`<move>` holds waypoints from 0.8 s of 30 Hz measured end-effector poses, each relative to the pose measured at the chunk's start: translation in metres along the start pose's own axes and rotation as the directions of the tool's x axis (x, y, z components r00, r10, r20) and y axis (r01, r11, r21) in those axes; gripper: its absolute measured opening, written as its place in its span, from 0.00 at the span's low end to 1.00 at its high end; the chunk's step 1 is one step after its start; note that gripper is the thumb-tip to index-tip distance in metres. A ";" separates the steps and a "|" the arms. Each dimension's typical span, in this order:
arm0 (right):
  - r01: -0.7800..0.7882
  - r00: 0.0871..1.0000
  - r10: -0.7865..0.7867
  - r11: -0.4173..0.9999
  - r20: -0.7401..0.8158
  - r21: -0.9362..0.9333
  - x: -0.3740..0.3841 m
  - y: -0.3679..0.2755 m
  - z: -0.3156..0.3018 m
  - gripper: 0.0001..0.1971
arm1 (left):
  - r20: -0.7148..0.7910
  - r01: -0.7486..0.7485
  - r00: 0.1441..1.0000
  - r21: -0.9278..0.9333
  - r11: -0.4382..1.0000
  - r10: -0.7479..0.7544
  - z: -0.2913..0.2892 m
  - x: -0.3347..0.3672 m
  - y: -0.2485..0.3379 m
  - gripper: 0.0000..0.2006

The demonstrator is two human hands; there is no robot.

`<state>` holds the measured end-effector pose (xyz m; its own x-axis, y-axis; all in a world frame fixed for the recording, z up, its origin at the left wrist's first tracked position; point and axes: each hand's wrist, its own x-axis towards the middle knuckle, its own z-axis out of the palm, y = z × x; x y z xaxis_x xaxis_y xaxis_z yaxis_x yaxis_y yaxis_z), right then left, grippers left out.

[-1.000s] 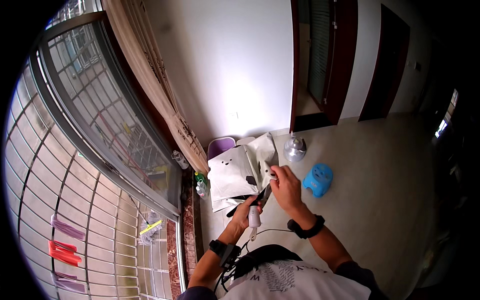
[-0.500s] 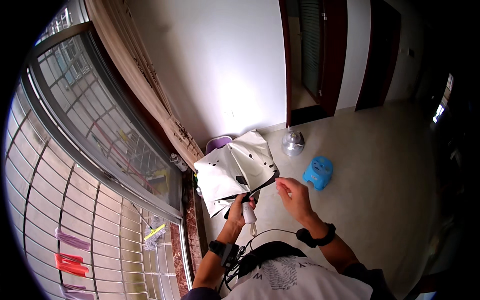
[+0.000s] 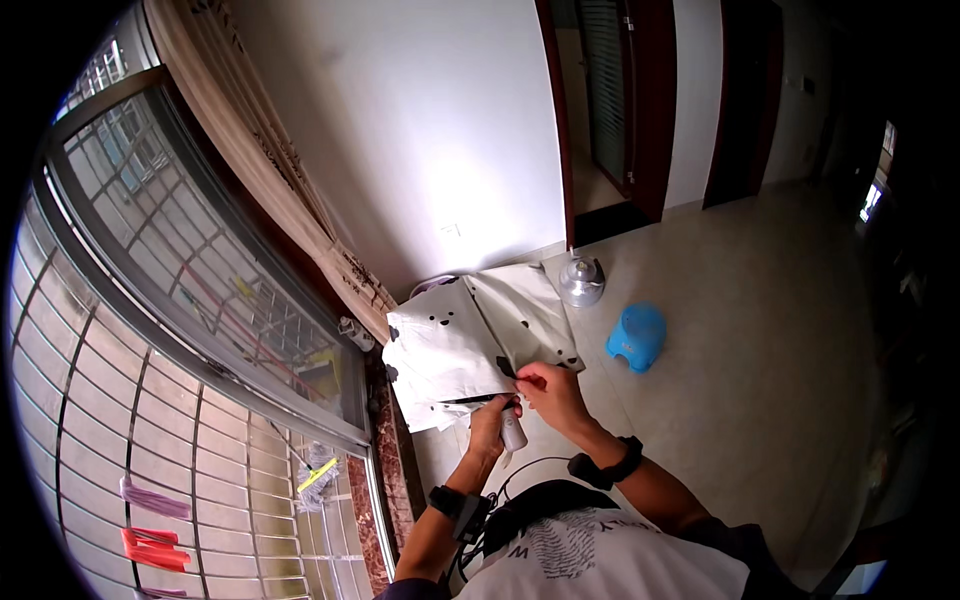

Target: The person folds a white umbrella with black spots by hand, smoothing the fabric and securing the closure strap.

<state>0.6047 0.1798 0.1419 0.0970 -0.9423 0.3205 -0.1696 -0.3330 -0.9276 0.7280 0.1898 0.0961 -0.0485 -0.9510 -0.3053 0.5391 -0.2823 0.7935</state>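
Note:
A loosely folded white umbrella (image 3: 445, 350) with small black spots and dark patches hangs spread out in front of me. My left hand (image 3: 487, 428) is wrapped around it at the top of its pale handle (image 3: 513, 432), which sticks out below the fist. Close above that, my right hand (image 3: 553, 398) has its fingertips pinched together at the canopy's near edge, beside a small dark patch. What exactly lies between those fingertips is partly hidden. Black bands with devices sit on both wrists.
A blue stool (image 3: 637, 337) and a clear, dome-shaped container (image 3: 582, 281) stand on the floor beyond my right hand. At left are a sliding window with a barred grille, a beige curtain (image 3: 262, 170) and a mop (image 3: 318, 476). A purple tub (image 3: 432, 284) shows behind the canopy.
My right hand has moved left and onto the canopy's near edge, from just off its right corner. The canopy's right side has spread outward, covering more of the purple tub.

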 end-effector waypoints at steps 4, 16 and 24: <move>-0.165 0.986 0.166 0.969 0.008 0.183 -0.005 -0.002 0.005 0.04 | 0.096 -0.035 0.995 -0.007 0.999 0.036 0.002 -0.004 0.000 0.07; 0.254 0.967 -0.256 0.951 0.007 -0.174 -0.019 -0.004 -0.004 0.06 | 0.083 0.055 0.995 -0.009 0.998 -0.054 0.011 0.000 0.001 0.13; 0.138 0.965 -0.152 0.987 -0.213 -0.080 -0.041 0.010 -0.037 0.12 | 0.188 0.130 0.977 -0.164 0.978 -0.099 0.013 0.006 0.007 0.11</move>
<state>0.5624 0.2143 0.1268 -0.0893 -0.8665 0.4911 -0.2329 -0.4612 -0.8562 0.7208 0.1804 0.1070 -0.2585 -0.9252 -0.2778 0.6584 -0.3791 0.6502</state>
